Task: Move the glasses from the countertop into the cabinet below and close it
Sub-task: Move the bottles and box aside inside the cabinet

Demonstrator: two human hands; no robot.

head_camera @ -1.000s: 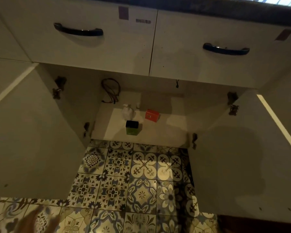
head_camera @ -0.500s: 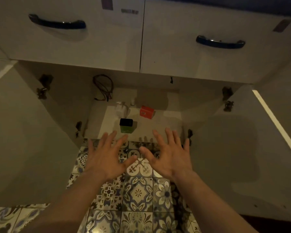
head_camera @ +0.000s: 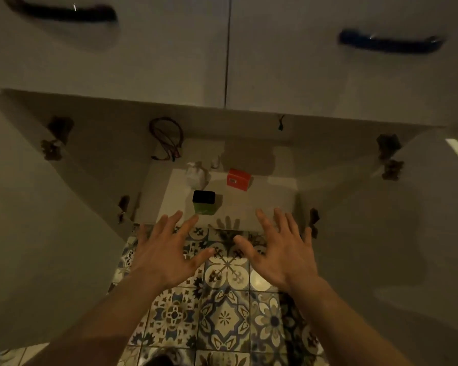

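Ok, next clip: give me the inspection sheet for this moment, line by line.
Surface: cabinet floor pale, both doors swung open.
Job's things: no glasses seen; countertop out of view.
Clutter: green box with black lid, red box, white crumpled bag.
Hands: left hand and right hand spread flat, holding nothing, above the patterned floor tiles.
Cables: dark wire loop on the back wall.
Surroundings: two drawers above, with dark handles.

Blue-and-cream floral patterned floor tiles [head_camera: 224, 315]; orange-red box [head_camera: 238, 179]; green box [head_camera: 204, 204], black-topped; dark blue drawer handle [head_camera: 390, 43].
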